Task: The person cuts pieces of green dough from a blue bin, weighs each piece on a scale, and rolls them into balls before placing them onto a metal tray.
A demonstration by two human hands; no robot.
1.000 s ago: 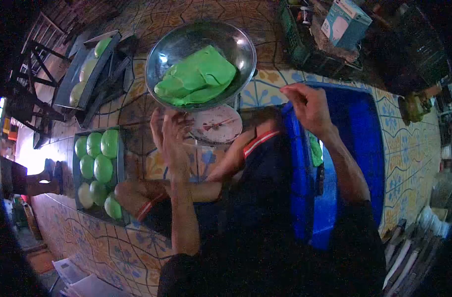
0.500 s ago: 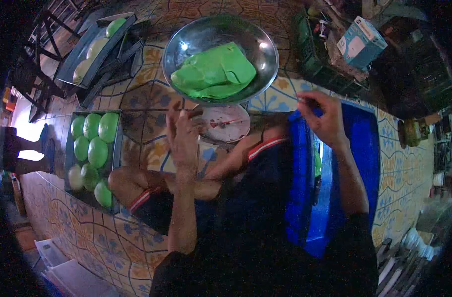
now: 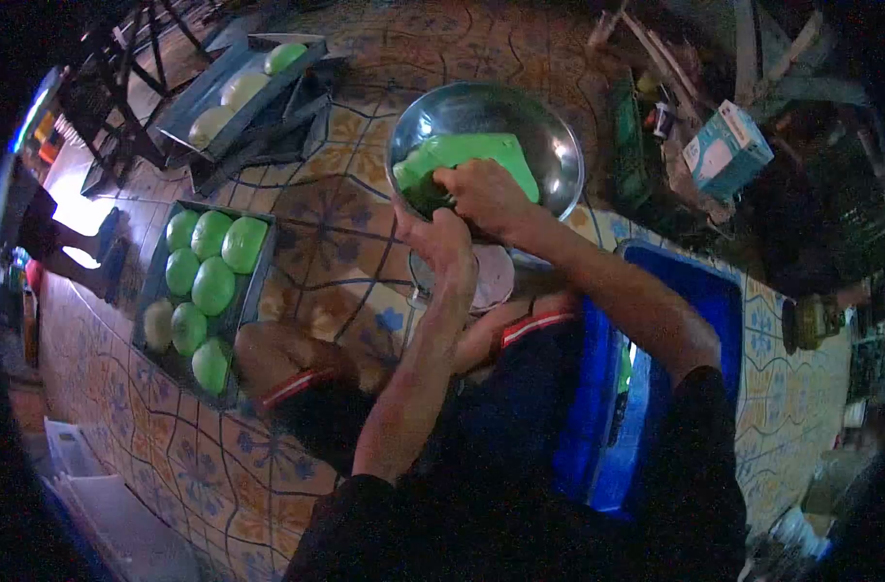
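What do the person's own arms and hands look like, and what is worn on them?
Both forearms are bare. The left hand and right hand wear no gloves, and no rings or watch can be made out. Dark sleeves cover only the upper arms, ending about the elbows.

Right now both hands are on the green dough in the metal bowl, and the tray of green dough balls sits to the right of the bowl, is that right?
Not quite. In the head view the tray of green dough balls sits to the left of the metal bowl, not the right. Both the left hand and right hand are indeed on the green dough.
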